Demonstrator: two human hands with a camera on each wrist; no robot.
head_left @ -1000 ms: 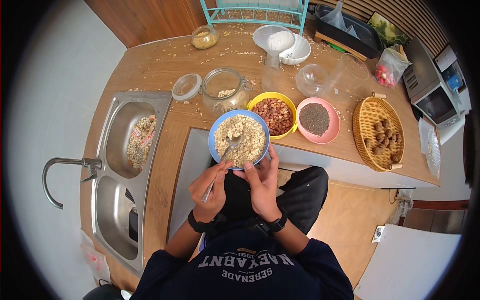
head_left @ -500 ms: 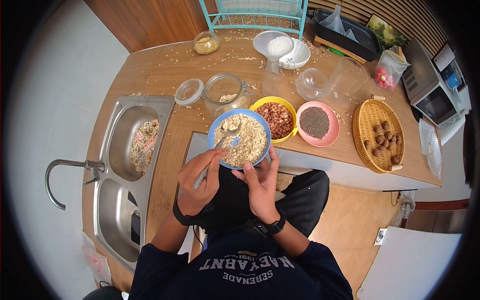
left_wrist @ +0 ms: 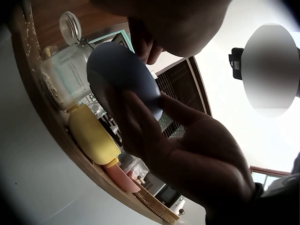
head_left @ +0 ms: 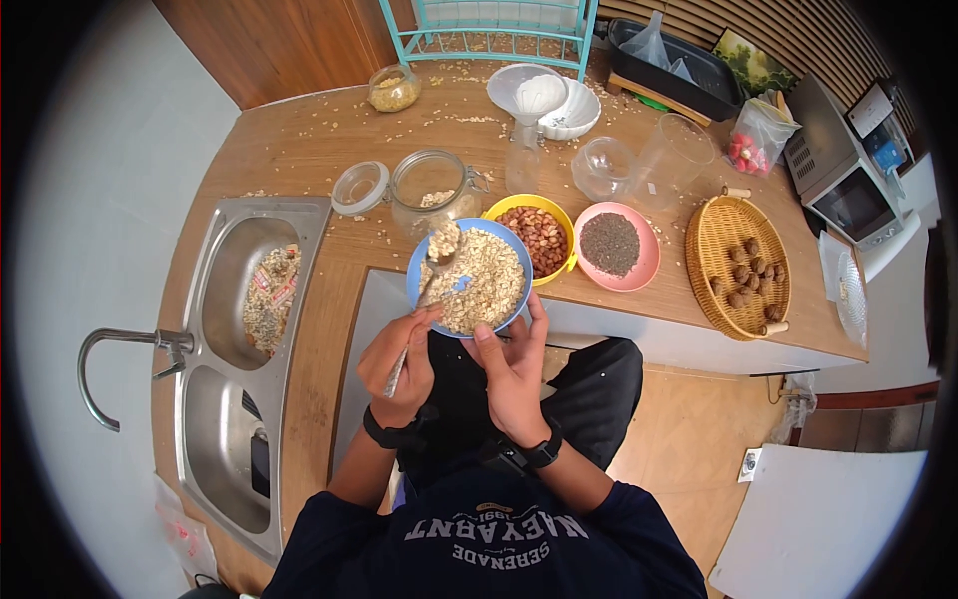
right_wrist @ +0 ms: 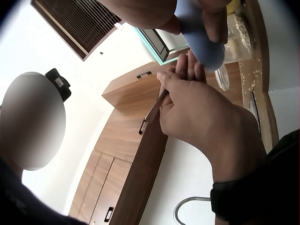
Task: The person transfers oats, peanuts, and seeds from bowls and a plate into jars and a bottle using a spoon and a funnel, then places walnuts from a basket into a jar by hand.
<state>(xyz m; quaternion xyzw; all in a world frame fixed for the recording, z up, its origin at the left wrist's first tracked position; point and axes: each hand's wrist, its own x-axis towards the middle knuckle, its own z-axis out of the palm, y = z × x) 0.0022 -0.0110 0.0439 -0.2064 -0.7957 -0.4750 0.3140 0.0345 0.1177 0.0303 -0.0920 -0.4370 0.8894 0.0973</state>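
Observation:
My right hand (head_left: 512, 381) holds a blue bowl (head_left: 413, 284) of oats by its near edge, thumb on the rim and fingers beneath. My left hand (head_left: 397, 367) pinches a metal spoon (head_left: 396, 372); its head, heaped with oats, is over the bowl's left side. Bare blue bottom shows through the oats. In the left wrist view, the right hand (left_wrist: 201, 150) supports the bowl (left_wrist: 119, 70) from below, and the left hand (left_wrist: 183, 28) is above. In the right wrist view, the left hand (right_wrist: 201, 108) grips the spoon handle (right_wrist: 157, 107) beside the bowl (right_wrist: 199, 42).
Beyond the blue bowl are a glass jar (head_left: 407, 213), a yellow bowl (head_left: 572, 262) of nuts and a pink bowl (head_left: 651, 262) of dark seeds. A walnut basket (head_left: 705, 266) is at right, the sink (head_left: 317, 232) at left. Several clear containers stand behind.
The spoon has moved toward the bowl's left rim, bringing up a heap of oats. A blue patch of bowl bottom has appeared. The right hand keeps its hold on the bowl.

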